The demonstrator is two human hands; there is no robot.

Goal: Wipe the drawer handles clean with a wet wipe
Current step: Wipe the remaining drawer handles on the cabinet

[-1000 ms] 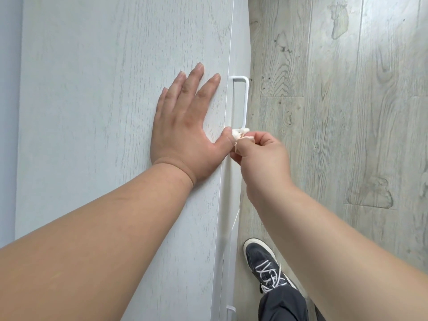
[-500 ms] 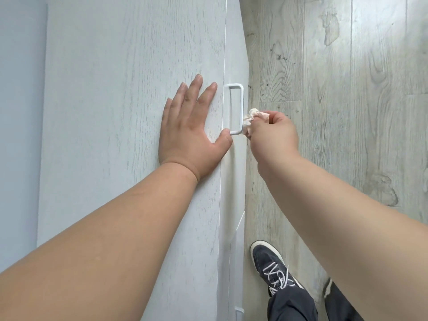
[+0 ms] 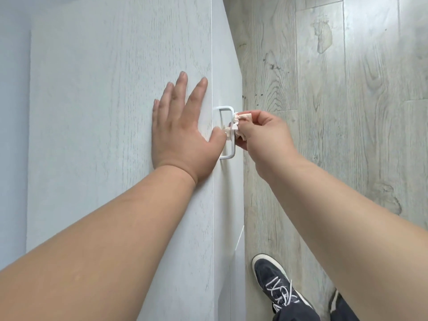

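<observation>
A white loop-shaped drawer handle (image 3: 228, 109) sticks out from the front of a pale grey wood-grain cabinet (image 3: 104, 112). My right hand (image 3: 266, 135) pinches a crumpled white wet wipe (image 3: 238, 119), which is wrapped around the middle of the handle's bar. Flat on the cabinet top lies my left hand (image 3: 180, 130), fingers spread, its thumb touching the wipe by the handle.
Grey wood-plank floor (image 3: 347, 112) lies to the right of the cabinet. My dark sneaker with white laces (image 3: 275, 283) and dark trouser legs stand at the bottom right. A lower drawer edge (image 3: 239, 237) shows below the handle.
The right hand moved the wipe from the handle's near end up along the bar and around its middle. The view shifted; the left hand stayed flat on the top.
</observation>
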